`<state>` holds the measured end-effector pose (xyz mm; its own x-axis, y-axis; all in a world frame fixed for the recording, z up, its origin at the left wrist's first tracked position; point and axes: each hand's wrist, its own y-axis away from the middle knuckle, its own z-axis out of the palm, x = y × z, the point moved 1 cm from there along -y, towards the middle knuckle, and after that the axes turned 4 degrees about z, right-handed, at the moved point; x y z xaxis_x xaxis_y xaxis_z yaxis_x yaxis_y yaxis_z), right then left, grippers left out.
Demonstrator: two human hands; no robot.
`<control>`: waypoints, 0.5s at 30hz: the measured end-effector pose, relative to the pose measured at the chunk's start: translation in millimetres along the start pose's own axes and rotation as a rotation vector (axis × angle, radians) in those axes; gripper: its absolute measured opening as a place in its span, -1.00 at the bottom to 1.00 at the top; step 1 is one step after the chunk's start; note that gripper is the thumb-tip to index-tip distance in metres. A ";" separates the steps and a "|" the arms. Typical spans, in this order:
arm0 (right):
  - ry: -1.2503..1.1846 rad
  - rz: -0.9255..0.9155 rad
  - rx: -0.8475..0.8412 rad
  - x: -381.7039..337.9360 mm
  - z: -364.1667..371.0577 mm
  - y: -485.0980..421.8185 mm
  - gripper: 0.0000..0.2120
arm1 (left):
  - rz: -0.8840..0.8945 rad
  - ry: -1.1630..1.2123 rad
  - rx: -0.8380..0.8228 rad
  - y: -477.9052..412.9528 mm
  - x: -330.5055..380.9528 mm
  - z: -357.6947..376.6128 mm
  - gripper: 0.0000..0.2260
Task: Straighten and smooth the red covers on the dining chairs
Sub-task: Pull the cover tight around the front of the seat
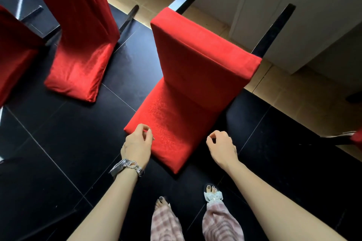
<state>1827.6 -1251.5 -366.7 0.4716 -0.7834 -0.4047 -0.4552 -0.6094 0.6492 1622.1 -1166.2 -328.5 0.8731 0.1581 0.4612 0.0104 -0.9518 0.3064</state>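
Cover (182, 103) mid-frame, left hand (137, 144) curled at its lower-left corner (can't tell if pinching), right hand (221, 146) loosely curled, empty, just off the right edge, so probably best to grab both front corners, tug evenly down-frame, then flatten outward with palms.

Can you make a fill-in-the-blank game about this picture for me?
1. The cover on the nearest chair is coloured ____.
2. The shiny bracelet is worn on the person's ____ wrist.
3. The floor tiles under the person's feet are ____.
Missing words: red; left; black.
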 end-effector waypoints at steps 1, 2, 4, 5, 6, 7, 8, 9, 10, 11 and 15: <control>-0.008 0.002 -0.001 -6.4 5.7 0.1 -0.80 | -0.013 0.012 -0.003 -1.3 -8.1 -1.9 -0.90; -0.015 0.005 0.001 -12.4 11.5 0.9 -0.80 | -0.026 0.026 -0.007 -2.9 -16.9 -4.2 -0.90; -0.034 0.019 0.012 -22.9 22.9 3.7 -0.81 | -0.049 0.050 -0.020 -8.0 -35.1 -9.8 -0.89; -0.050 0.031 0.020 -27.7 29.5 5.3 -0.82 | -0.060 0.060 -0.028 -12.2 -44.6 -13.5 -0.89; -0.068 0.048 0.027 -32.2 36.5 6.4 -0.82 | -0.072 0.075 -0.031 -16.3 -54.7 -17.2 -0.89; -0.086 0.067 0.033 -36.5 43.9 7.9 -0.82 | -0.088 0.096 -0.032 -20.3 -65.4 -20.7 -0.88; -0.105 0.084 0.038 -41.1 51.7 9.0 -0.80 | -0.104 0.122 -0.026 -24.3 -76.4 -24.3 -0.87; -0.129 0.098 0.040 -46.1 59.8 9.6 -0.79 | -0.122 0.150 -0.020 -28.0 -87.5 -27.9 -0.88; -0.155 0.110 0.038 -51.4 68.3 9.8 -0.76 | -0.142 0.178 -0.016 -31.8 -98.4 -30.9 -0.88; -0.179 0.122 0.032 -57.4 77.5 9.9 -0.74 | -0.169 0.207 -0.015 -35.8 -109.7 -33.0 -0.89; -0.249 0.167 0.003 -78.6 120.2 6.0 -0.60 | -0.269 0.329 -0.025 -51.0 -154.2 -25.9 -0.88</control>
<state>1697.0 -1208.2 -408.4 0.1903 -0.8782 -0.4388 -0.5133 -0.4700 0.7181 1474.4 -1135.3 -393.7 0.6388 0.4792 0.6018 0.2015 -0.8592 0.4703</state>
